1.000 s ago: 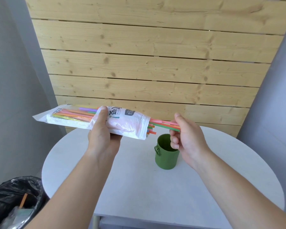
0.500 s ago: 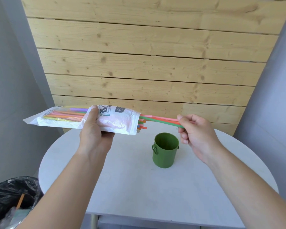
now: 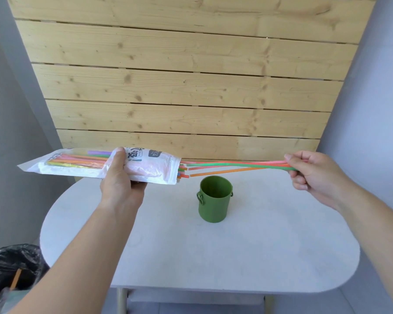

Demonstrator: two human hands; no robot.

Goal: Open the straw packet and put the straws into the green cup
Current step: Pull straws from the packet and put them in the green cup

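at the near left corner a black bin bag [image 3: 11, 266] is seen below the edge of a white table [image 3: 191, 257], with an orange strip showing inside it. two bare forearms are stretched forward over the table. the green cup [image 3: 214, 198] is stood upright on the table between the two arms, open at the top, with small ring handles on its sides and nothing visible inside it. above and to the left of the cup the straw packet [image 3: 145, 165] is held roughly level by the left hand [image 3: 120, 180], which is closed around its middle, thumb on top and fingers underneath; the packet's open end is pointed right, and short ends of coloured straws are seen poking from it. a small bunch of straws [image 3: 236, 165], green, pink and orange, is pinched at its right end by the right hand [image 3: 313, 171], fingers curled shut around it. these straws are stretched across the air above the cup, their left ends lying just beside the packet's mouth, mostly clear of it. behind everything a wall of wooden planks [image 3: 186, 87] is set between grey walls.
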